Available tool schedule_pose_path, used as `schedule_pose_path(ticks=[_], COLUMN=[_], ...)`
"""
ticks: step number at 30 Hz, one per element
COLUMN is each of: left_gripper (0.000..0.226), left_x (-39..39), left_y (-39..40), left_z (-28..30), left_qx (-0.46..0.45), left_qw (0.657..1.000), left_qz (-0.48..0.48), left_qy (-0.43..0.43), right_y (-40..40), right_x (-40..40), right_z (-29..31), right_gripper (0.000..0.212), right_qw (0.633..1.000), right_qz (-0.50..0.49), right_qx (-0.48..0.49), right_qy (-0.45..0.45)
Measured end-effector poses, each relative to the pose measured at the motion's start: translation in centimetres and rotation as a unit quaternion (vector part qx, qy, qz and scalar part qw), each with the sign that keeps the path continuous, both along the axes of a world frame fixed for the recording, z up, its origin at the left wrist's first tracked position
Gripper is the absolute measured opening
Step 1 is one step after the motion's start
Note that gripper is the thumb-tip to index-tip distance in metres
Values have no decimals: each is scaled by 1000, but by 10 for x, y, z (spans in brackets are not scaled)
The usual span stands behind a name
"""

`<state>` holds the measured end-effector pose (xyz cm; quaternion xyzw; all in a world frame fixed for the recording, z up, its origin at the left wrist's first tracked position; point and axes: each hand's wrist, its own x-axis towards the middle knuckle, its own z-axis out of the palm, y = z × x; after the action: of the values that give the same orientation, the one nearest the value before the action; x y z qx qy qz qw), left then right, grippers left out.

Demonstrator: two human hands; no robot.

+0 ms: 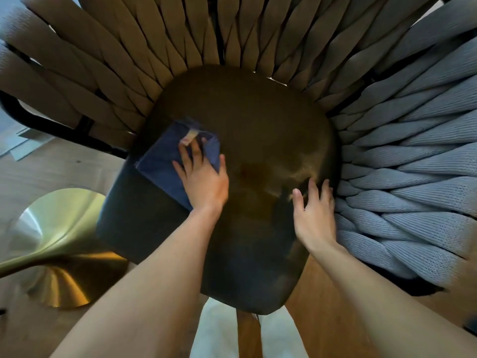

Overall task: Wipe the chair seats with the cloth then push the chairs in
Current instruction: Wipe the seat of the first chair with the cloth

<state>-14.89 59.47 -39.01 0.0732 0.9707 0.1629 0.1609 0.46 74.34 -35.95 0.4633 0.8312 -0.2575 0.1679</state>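
Head cam, looking straight down on chair seat (258,140), dark cushion, fills centre of view. L hand (204,180) flat on folded blue cloth (162,164), fingers spread & straight, pressing it onto left-far part of seat; no curl round it, so grip is wide, palm-down. Small pale tag (190,136) on cloth just past fingertips. R hand (313,215) also flat, fingers straight, resting on right edge of seat next to woven back; grip wide, holding nothing. Woven strap backrest (387,164) wraps far & right side of seat, tan in shade, grey-blue at right. Brass-colour pedestal base (59,267) on wood floor (330,306) near left. Pale trousers (216,332) at near edge, under seat front
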Motion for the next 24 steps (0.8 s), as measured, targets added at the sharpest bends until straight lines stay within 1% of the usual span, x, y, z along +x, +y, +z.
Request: schedule_pose_path(ticks=[2,3,4,5,6,8,11,12,13,14,16,17,18,19,21,23,24], left_gripper=[65,65,65,65,64,62,61,61,62,62,64,66,67,66,60,59,60], left_x=[7,10,12,13,13,11,10,10,11,14,19,19,19,18,10,-3,-9], left_y=[-2,-13,-26,-40,-52,-55,-10,5,14,17,3,-12,-27,-40,-50,-32,-16], left_z=[-8,-12,-16,-17,-15,-8,-3,-2,-1,-3,-5,-6,-6,-6,-4,-3,-3], left_qx=[3,-3,-14,-21,-23,-23,-15,-14,-17,-23,-14,-3,10,18,22,22,11], left_qw=[988,978,971,970,975,991,999,999,999,999,988,979,977,982,997,996,992], left_qz=[-155,-207,-234,-235,-209,-117,14,39,31,-15,-155,-202,-213,-187,-55,81,121], left_qy=[10,23,39,54,65,65,35,25,19,17,14,16,20,30,45,41,39], right_y=[0,0,1,1,2,3,5,6,6,6,6,6,7,7,8,9,9], right_x=[-1,-1,-2,-3,-3,-3,-2,-2,-2,-2,-1,-1,-1,-1,-2,-3,-4], right_z=[-1,-1,-1,-1,0,2,3,3,3,3,3,3,3,4,4,4,3], right_gripper=[64,64,63,63,63,64,64,64,64,64,64,63,63,63,62,62,62], right_qw=[1000,1000,1000,1000,1000,1000,1000,1000,1000,1000,1000,1000,1000,1000,999,999,999], right_qz=[-1,0,0,-1,-3,-3,0,1,1,0,-4,-5,-6,-7,-10,-15,-17], right_qx=[3,3,2,-2,-7,-15,-18,-19,-19,-19,-21,-22,-25,-27,-28,-26,-25], right_qy=[5,8,10,10,9,4,2,2,3,4,8,9,10,9,12,16,17])
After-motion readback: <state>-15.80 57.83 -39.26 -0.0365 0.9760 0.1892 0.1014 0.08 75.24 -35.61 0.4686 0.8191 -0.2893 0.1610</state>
